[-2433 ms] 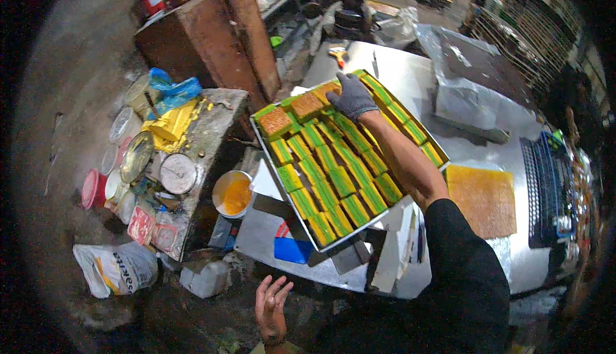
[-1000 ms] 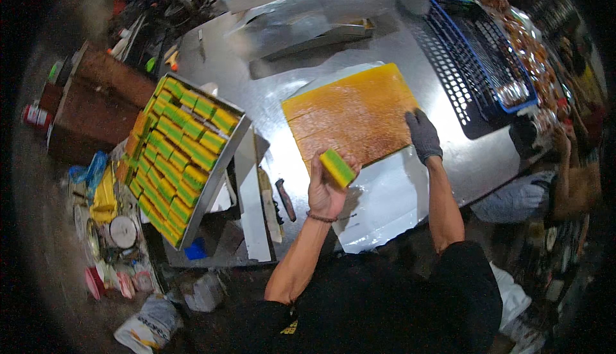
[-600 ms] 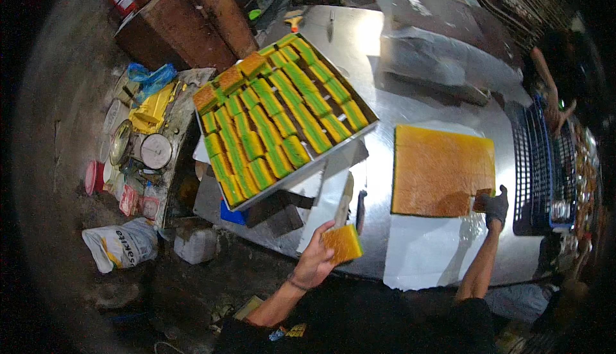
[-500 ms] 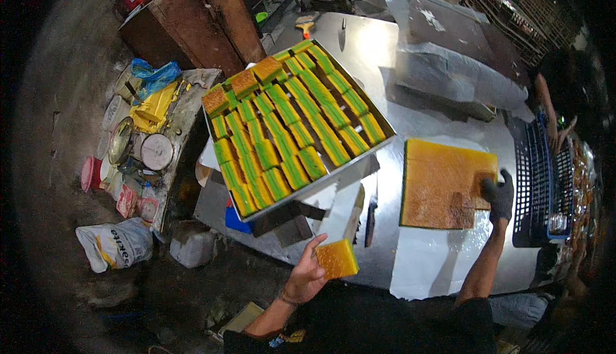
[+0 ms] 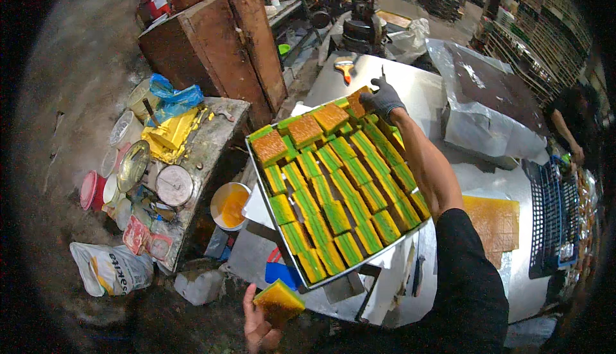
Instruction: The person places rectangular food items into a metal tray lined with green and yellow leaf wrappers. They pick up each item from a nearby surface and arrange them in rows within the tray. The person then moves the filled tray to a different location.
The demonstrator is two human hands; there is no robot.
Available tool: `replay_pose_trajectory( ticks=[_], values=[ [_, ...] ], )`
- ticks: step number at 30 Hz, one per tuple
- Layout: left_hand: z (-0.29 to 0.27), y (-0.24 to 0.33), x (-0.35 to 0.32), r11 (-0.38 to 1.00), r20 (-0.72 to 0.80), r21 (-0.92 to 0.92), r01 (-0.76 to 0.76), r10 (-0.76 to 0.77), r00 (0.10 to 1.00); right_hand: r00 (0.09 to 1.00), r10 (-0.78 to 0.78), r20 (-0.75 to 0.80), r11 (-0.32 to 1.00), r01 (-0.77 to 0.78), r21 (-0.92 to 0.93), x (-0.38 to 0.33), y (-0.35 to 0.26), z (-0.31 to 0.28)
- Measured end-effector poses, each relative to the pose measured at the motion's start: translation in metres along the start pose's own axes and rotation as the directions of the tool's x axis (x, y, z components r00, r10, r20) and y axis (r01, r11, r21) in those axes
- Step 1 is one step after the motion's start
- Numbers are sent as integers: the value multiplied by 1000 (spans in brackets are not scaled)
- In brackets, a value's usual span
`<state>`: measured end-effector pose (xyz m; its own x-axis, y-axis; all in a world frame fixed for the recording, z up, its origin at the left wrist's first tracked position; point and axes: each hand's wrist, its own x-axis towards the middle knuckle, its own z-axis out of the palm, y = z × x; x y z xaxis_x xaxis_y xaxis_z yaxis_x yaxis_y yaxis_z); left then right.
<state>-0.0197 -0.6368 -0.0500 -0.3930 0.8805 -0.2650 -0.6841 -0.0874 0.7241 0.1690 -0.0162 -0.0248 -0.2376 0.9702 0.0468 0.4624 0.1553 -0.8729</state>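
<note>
My left hand (image 5: 258,326), bare, grips a square piece of layered cake (image 5: 280,301) with a yellow-orange face, just off the tray's near left corner. The large metal tray (image 5: 369,256) bears rows of green-and-yellow cake pieces (image 5: 346,190), most standing on their cut sides. Several brown-topped pieces (image 5: 304,130) lie flat along its far edge. At the far right corner, my right hand (image 5: 385,97), in a dark grey glove, is closed on a brown-topped cake piece (image 5: 358,102). Behind my right arm, a cake slab (image 5: 497,222) on a white sheet is partly hidden.
A brush (image 5: 344,70) lies on the metal table beyond the tray. On the right stands a dark blue crate (image 5: 545,213), near another person's arm (image 5: 566,129). To the left, a side table (image 5: 215,142) carries tubs and yellow paste. A bucket (image 5: 231,205) stands between the tables.
My right hand has moved from the slab to the tray's far right corner, bringing a brown-topped cake piece. The view has shifted; my left hand still holds its piece.
</note>
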Motion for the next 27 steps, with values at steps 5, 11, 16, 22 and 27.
replay_pose_trajectory(
  ticks=[5, 11, 16, 22, 27],
  values=[
    [-16, 3, 13, 982, 3, -157, -103, 105, 995, 999, -23, 49, 962, 36, -269, 32, 4, 28],
    [11, 15, 63, 996, 130, -55, -67, 74, 989, 987, -160, -6, 929, 149, -340, -31, -29, 5],
    [59, 21, 123, 981, 363, -193, 24, 49, 930, 581, -658, 480, 690, 720, 74, -204, -89, 20],
    [84, 17, 175, 994, 401, -67, 85, -51, 915, 358, -541, 761, 470, 879, -79, -250, -137, 63],
    [56, 37, 142, 981, 236, 101, -163, 136, 962, 438, -594, 675, 367, 894, -258, -196, -127, 110]
  ],
)
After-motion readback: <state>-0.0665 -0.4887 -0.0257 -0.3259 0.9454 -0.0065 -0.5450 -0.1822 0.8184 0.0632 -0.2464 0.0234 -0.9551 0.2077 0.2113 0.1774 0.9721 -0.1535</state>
